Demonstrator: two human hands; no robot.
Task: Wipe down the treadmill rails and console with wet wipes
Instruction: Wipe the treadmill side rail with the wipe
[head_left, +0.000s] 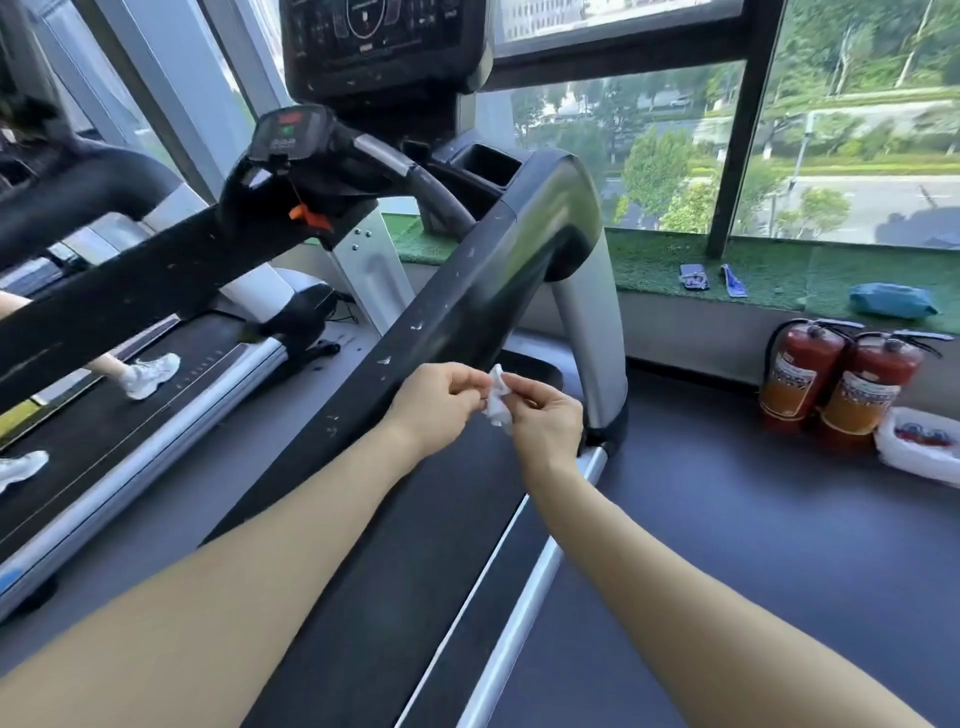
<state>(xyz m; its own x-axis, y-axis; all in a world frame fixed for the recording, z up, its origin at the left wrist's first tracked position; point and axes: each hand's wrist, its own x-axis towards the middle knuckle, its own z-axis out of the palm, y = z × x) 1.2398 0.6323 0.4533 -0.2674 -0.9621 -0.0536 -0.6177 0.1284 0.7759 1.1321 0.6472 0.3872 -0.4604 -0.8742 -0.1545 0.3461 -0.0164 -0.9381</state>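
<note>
Hands meet at centre frame, left hand (439, 397) and right hand (540, 415) both pinching a crumpled wet wipe (497, 397) just beside the right treadmill rail (457, 306), console (384, 47) at twelve o'clock; tugging could tear or drop it.

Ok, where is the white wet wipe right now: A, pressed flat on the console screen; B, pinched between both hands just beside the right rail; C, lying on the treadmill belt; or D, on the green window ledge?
B: the left hand and right hand both pinch the crumpled wet wipe beside the black right rail.
</note>
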